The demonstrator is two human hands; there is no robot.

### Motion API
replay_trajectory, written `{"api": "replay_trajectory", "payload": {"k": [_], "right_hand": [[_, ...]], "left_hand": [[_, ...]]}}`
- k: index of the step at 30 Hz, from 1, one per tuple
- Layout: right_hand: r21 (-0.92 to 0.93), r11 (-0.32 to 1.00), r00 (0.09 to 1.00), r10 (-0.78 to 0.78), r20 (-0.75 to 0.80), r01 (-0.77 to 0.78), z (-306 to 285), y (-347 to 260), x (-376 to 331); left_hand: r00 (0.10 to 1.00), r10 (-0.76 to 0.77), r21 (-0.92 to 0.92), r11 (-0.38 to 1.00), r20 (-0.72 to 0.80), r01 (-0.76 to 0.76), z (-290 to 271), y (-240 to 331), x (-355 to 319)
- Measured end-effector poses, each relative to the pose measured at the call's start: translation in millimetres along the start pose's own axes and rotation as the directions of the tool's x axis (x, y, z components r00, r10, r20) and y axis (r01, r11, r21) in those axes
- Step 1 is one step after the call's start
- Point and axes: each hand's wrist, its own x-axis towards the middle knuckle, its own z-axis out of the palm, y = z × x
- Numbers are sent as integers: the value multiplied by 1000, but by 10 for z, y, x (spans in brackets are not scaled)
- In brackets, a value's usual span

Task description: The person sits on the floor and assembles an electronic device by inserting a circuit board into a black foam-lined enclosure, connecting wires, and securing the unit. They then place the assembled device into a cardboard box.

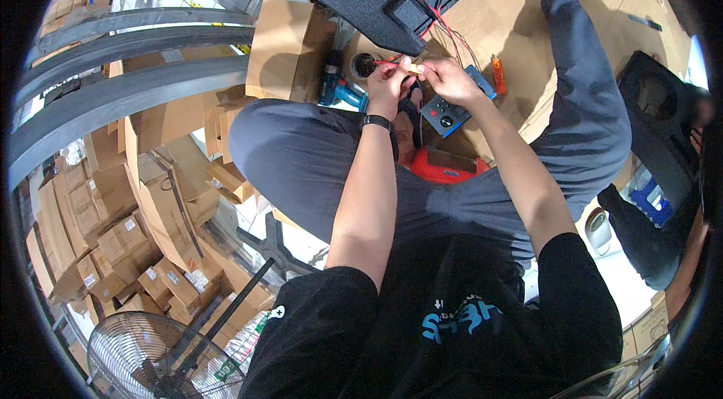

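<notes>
My left hand [386, 90] is closed with fingertips pinching a red wire [385, 62]. Against it, my right hand [453, 84] is also closed, its fingers at a small yellowish piece [415, 69] at the wire's end, perhaps a connector. Just beyond both hands stands a black carpet-covered box [361, 3], with red and blue wires [443, 22] coming out of its opening. Below my right hand lies a grey-and-blue device with knobs [446, 114]. A teal cordless drill [346, 91] rests left of my left hand.
An orange tube [498, 75] stands right of the device. A red case [446, 165] lies between my legs. At left are a cardboard box [280, 48], metal rails [143, 88] and stacked cartons [124, 241]. A fan [151, 354] is lower left. Another person sits beside a black panel [654, 94].
</notes>
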Motion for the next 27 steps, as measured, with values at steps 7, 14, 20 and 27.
{"api": "replay_trajectory", "payload": {"k": [7,14,20,27], "right_hand": [[102,994,999,44,11,-44,-8,16,-7],[109,994,1000,-15,26,12,-47,80,-25],[160,986,998,35,53,-43,19,211,-3],[194,976,994,-105,-3,103,15,255,15]], "left_hand": [[991,-100,-84,991,89,108,-28,-27,90],[966,-188,-132,968,178,212,-13,20,78],[930,-199,-140,957,310,252,8,59,36],[935,-234,-123,954,265,274,52,48,24]]}}
